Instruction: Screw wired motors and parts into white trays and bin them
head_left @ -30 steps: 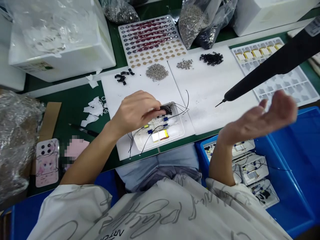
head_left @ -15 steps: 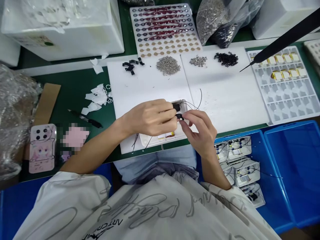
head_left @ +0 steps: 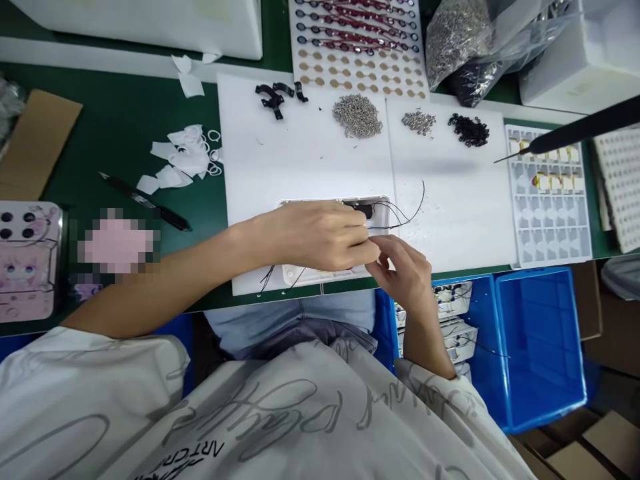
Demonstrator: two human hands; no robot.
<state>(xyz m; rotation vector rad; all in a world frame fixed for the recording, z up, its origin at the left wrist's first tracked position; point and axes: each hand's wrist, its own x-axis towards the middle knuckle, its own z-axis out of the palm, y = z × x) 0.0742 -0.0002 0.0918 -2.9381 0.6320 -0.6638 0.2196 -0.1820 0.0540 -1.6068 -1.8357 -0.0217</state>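
A shallow white plastic casing (head_left: 294, 275) lies on the white work sheet, largely covered by my hands. My left hand (head_left: 327, 237) reaches across it with curled fingers, and what they grip is hidden. Close against its fingertips, my right hand (head_left: 404, 270) is pinched at the casing's right side. Whatever sits between the fingers there cannot be made out. A black block-shaped part (head_left: 365, 210) shows inside the casing above my left fingers. Thin black wires (head_left: 420, 203) curve out to the right, and more wire ends (head_left: 267, 279) stick out at the lower left.
Beyond the hands lie black clips (head_left: 273, 100), silver screws (head_left: 357, 115), smaller metal pieces (head_left: 419, 123) and black rings (head_left: 469, 130). A black screwdriver (head_left: 580, 133) juts in from the right above a parts tray (head_left: 550, 233). Blue bins (head_left: 540, 347) stand below the table edge; a pen (head_left: 145, 202) lies left.
My view has shifted, and the bench appears moved within it. My hands have drawn together, left fingers over right fingertips; the small black part seen between them is now hidden.
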